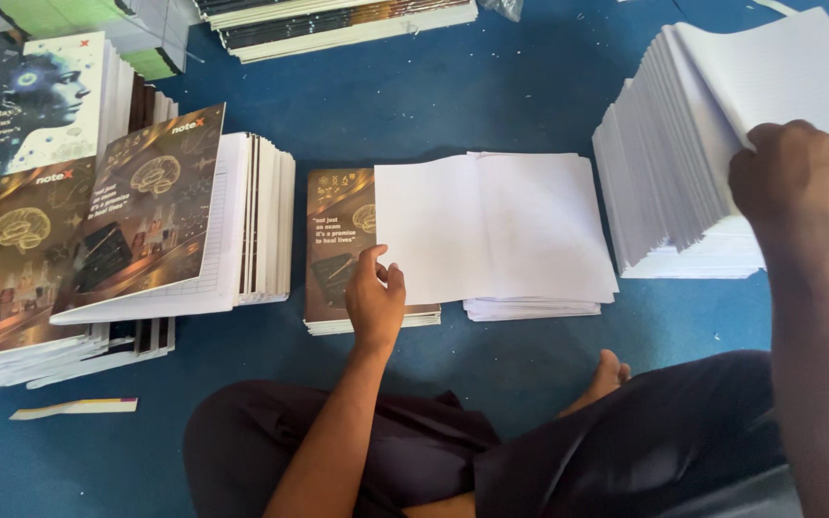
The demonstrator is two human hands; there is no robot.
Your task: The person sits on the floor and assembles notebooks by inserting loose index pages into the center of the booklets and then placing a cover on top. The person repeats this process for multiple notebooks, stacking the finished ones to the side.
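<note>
An open bundle of white paper sheets (496, 225) lies on a dark brown printed cover (336, 245) on the blue floor. My left hand (374, 295) rests on the lower left corner of those sheets, fingers curled at the paper's edge. My right hand (791, 173) reaches to the right and grips the edge of a tall stack of white folded sheets (683, 125), fingers closed on a few of them.
Piles of finished notebooks with brown covers (146, 206) stand at the left, a white-covered pile (45, 101) behind them. More stacks (338, 24) lie at the top. A paper strip (74, 408) lies on the blue floor (491, 86). My crossed legs (530, 451) fill the bottom.
</note>
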